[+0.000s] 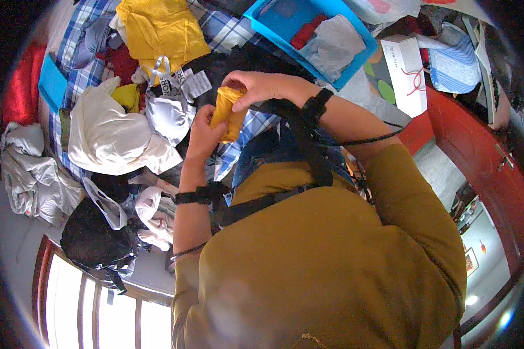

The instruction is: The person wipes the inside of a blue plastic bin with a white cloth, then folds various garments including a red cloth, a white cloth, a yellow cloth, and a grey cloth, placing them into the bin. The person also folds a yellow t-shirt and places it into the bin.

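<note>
Between my two hands is a small yellow cloth (pixel 232 119), folded or rolled into a compact bundle and held up near my lap. My left hand (pixel 204 132) grips its left side with curled fingers. From above, my right hand (pixel 250 88) pinches the top and right edge. Just beyond lie black clothes (pixel 227 65) on a blue-and-white plaid bedspread (pixel 222 34). A pale grey bra-like garment (pixel 167 113) with straps is close to my left hand, beside a large cream cloth (pixel 113 136). A bigger yellow garment (pixel 160 35) is spread farther back.
At the far right stands a blue plastic bin (pixel 271 26) holding red and light grey cloth. A white box (pixel 403 72) with a red cord and a blue-striped cloth (pixel 453 64) lie beyond it. Grey clothes (pixel 38 174) and a black bag (pixel 96 235) are on the left.
</note>
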A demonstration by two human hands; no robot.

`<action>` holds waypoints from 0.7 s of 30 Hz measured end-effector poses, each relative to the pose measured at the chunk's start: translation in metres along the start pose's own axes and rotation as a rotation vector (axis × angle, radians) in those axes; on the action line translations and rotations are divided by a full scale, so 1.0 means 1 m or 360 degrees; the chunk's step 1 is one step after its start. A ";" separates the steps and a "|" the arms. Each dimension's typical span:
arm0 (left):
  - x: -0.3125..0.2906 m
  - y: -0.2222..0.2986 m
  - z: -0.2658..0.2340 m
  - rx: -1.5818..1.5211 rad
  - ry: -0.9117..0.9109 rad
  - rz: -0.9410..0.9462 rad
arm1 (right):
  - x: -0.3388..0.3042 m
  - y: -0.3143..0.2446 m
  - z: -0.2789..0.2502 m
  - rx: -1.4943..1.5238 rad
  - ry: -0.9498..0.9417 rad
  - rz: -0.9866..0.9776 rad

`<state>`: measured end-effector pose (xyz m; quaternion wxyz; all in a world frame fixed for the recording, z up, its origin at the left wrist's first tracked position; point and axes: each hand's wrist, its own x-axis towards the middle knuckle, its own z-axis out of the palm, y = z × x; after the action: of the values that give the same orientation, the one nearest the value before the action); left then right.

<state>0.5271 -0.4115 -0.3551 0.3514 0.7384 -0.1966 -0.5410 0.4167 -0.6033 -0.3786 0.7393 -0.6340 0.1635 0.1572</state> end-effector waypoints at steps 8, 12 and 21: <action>-0.005 0.093 0.022 0.0064 -0.0345 0.0273 | -0.071 -0.013 -0.031 0.0273 0.0125 0.0142; 0.019 0.132 0.057 -0.0348 -0.0170 0.0136 | -0.123 -0.005 -0.047 0.0644 0.0836 -0.0011; 0.148 0.195 0.174 0.0550 -0.0103 0.0635 | -0.184 0.030 -0.126 0.0174 0.1935 0.0038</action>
<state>0.4319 -0.6960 -0.3397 0.3132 0.7165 -0.4388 -0.4427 0.2332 -0.7286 -0.3421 0.5433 -0.5694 0.5712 -0.2331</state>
